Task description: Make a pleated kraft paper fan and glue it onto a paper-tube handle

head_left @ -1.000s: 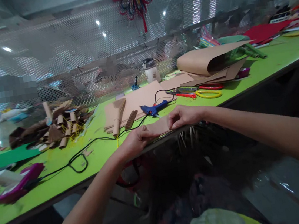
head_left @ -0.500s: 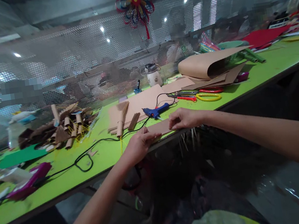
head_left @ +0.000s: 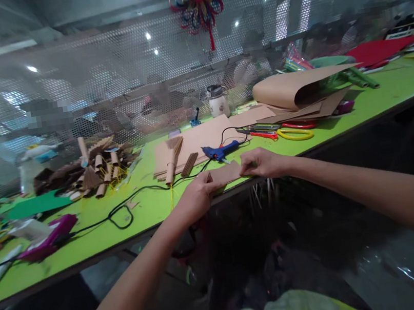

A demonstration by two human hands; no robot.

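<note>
A strip of brown kraft paper [head_left: 225, 174] spans the gap between my two hands at the table's front edge. My left hand [head_left: 196, 196] pinches its left end between thumb and fingers. At the other end, my right hand [head_left: 260, 163] is closed on the paper with curled fingers. Just behind the strip lies a blue glue gun [head_left: 221, 150], its nozzle pointing towards the paper. A pleated paper strip [head_left: 190, 164] and a paper fan with a rolled handle [head_left: 172, 161] rest left of the gun, on or beside flat brown sheets [head_left: 204, 137].
Red-handled and yellow-handled scissors [head_left: 295, 133] lie right of the glue gun, before a large curled brown sheet [head_left: 290, 89]. A black cord [head_left: 149, 187] runs left past a purple device [head_left: 50, 238]. Finished paper pieces [head_left: 96, 169] are heaped at left. A bottle [head_left: 218, 102] stands behind.
The view has shifted slightly, so the table's things appear a little further right. Both hands remain on the paper strip, which now shows more of its face, tilted up between them.
</note>
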